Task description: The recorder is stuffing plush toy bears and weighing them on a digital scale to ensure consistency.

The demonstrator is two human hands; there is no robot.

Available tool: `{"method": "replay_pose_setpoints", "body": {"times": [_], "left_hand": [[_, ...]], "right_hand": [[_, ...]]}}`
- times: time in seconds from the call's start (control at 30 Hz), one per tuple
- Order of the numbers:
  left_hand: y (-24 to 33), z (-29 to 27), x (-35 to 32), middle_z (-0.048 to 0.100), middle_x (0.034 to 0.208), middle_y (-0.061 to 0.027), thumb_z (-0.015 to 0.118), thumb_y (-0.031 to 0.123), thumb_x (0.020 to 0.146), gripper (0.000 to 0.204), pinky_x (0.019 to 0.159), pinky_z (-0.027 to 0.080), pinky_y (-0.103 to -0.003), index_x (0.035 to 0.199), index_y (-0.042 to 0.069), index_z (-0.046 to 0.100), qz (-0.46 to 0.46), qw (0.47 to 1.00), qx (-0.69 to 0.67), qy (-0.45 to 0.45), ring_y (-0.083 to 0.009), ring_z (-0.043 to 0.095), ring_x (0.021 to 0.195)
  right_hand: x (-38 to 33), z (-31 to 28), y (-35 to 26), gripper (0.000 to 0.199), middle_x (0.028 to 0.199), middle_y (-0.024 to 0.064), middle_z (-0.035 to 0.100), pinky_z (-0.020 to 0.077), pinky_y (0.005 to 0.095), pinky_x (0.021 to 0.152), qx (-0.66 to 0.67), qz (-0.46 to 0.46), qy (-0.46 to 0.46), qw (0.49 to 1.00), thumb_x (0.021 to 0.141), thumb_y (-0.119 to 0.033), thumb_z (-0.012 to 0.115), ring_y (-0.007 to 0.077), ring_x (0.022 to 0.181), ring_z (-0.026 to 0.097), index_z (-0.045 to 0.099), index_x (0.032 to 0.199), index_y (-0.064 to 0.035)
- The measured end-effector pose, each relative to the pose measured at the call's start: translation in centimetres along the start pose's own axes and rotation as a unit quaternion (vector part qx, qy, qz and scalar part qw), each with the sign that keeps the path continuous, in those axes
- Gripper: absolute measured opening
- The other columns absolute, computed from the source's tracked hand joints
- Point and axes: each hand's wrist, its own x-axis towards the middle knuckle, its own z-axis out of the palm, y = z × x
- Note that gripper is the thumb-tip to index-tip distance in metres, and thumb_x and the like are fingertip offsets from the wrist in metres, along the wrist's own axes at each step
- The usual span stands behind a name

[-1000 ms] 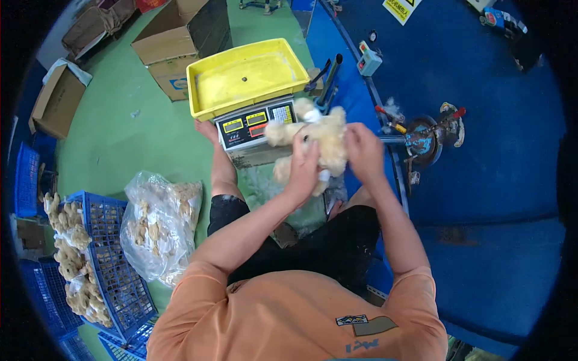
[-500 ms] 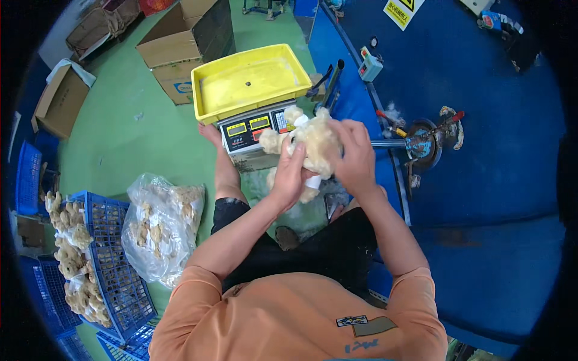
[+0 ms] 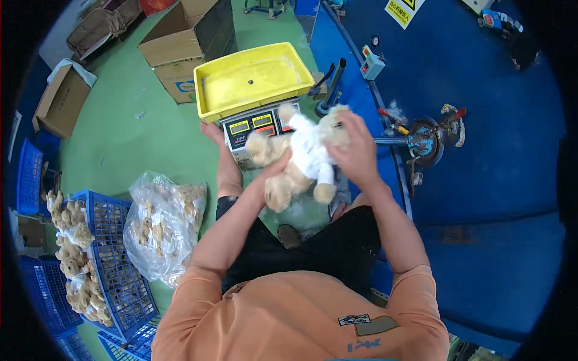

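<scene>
A cream plush toy point(image 3: 310, 149) in a white shirt lies on its side between my two hands, above my knees. My left hand point(image 3: 276, 171) is closed on its lower body near the legs, with the fingers partly hidden behind it. At the toy's head, my right hand point(image 3: 354, 147) grips with thumb and fingers; the head is smeared by motion. Just beyond the toy stands a digital scale point(image 3: 239, 139) with a yellow tray point(image 3: 205, 108) on top. A metal pipe point(image 3: 390, 142) sticks out of the blue machine near my right hand.
Left of me are a blue basket point(image 3: 123, 265) of plush toys and a clear plastic bag point(image 3: 162, 222) with more toys. An open cardboard box point(image 3: 174, 54) stands behind the scale. The blue machine point(image 3: 481, 150) fills the right side, with a small switch box point(image 3: 372, 65).
The plush toy has been turned so that its white shirt faces up, with its legs toward the left. My left hand has shifted left and down to the toy's lower body.
</scene>
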Motion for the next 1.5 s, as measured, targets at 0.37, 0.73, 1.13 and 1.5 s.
{"method": "replay_pose_setpoints", "body": {"times": [0.37, 0.73, 1.13, 1.5], "left_hand": [[2.7, 1.3, -0.3, 0.064, 0.123, -0.0191, 0.081, 0.015, 0.082, 0.068, 0.091, 0.054, -0.031, 0.137, -0.008, 0.047, 0.110, 0.977, 0.172, 0.065, -0.0249, 0.066, 0.105], [14.6, -4.7, -3.4, 0.066, 0.120, -0.0170, 0.075, 0.021, 0.087, 0.054, 0.090, 0.053, -0.031, 0.130, -0.006, 0.056, 0.250, 0.918, 0.257, 0.168, -0.0220, 0.066, 0.103], [21.3, -7.6, 5.3, 0.067, 0.120, -0.0180, 0.066, 0.019, 0.089, 0.043, 0.089, 0.052, -0.036, 0.125, -0.003, 0.062, 0.273, 0.723, 0.540, 0.335, -0.0269, 0.066, 0.103], [-7.2, -17.1, -4.6, 0.068, 0.098, -0.0176, 0.064, 0.011, 0.089, 0.031, 0.078, 0.053, -0.034, 0.116, -0.002, 0.060, 0.315, 0.687, 0.550, 0.357, -0.0266, 0.067, 0.087]], "right_hand": [[-0.5, -0.5, 1.3, 0.052, 0.130, 0.0090, 0.058, 0.0473, 0.0366, 0.098, 0.029, -0.003, 0.040, 0.999, 0.070, -0.011, 0.078, 0.0290, 0.115, 0.059, 0.060, 0.119, -0.0070], [2.3, -0.1, 2.8, 0.033, 0.119, 0.0087, 0.066, 0.0526, 0.0375, 0.083, 0.201, 0.051, -0.014, 0.978, 0.083, -0.018, 0.071, 0.0267, 0.096, 0.066, 0.064, 0.114, -0.0073], [3.9, -0.9, 1.8, 0.033, 0.076, 0.0064, 0.071, 0.0474, 0.0422, 0.060, -0.120, 0.134, -0.077, 0.981, 0.096, -0.039, 0.056, 0.0325, 0.065, 0.064, 0.065, 0.089, -0.0082], [4.2, -1.0, 1.7, 0.037, 0.074, 0.0114, 0.070, 0.0480, 0.0485, 0.064, -0.163, 0.156, -0.128, 0.966, 0.098, -0.041, 0.052, 0.0383, 0.069, 0.064, 0.065, 0.089, -0.0079]]}}
